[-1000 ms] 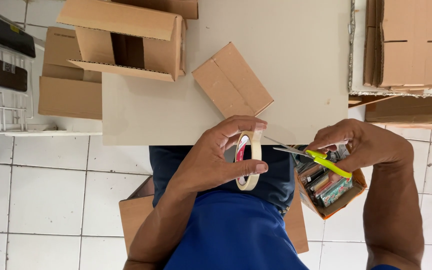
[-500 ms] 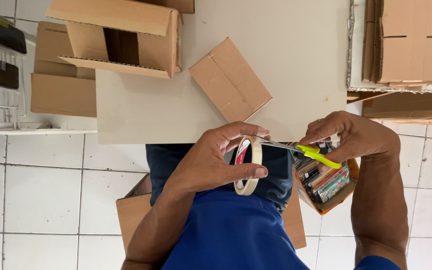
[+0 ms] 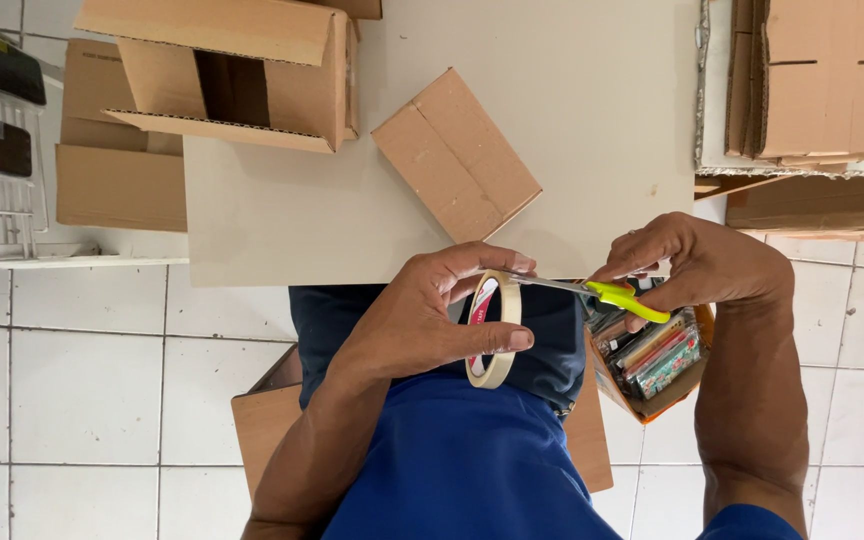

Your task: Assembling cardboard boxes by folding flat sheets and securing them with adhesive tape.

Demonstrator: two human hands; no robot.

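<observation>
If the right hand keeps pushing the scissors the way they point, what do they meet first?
Probably the tape roll held in the left hand; the scissors in the right hand already reach its rim.

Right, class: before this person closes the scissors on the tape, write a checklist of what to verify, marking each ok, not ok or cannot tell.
1. Tape roll gripped firmly: ok, the left hand pinches it between thumb and fingers.
2. Scissors held by the handle: ok, the right hand grips the yellow-green handle.
3. Blades at the tape: ok, the tips reach the roll's top edge.
4. Left fingertips clear of the blades: not ok, they sit very close.
5. Tape strip pulled taut: cannot tell.
6. Small closed box within reach on the table: ok.
</observation>
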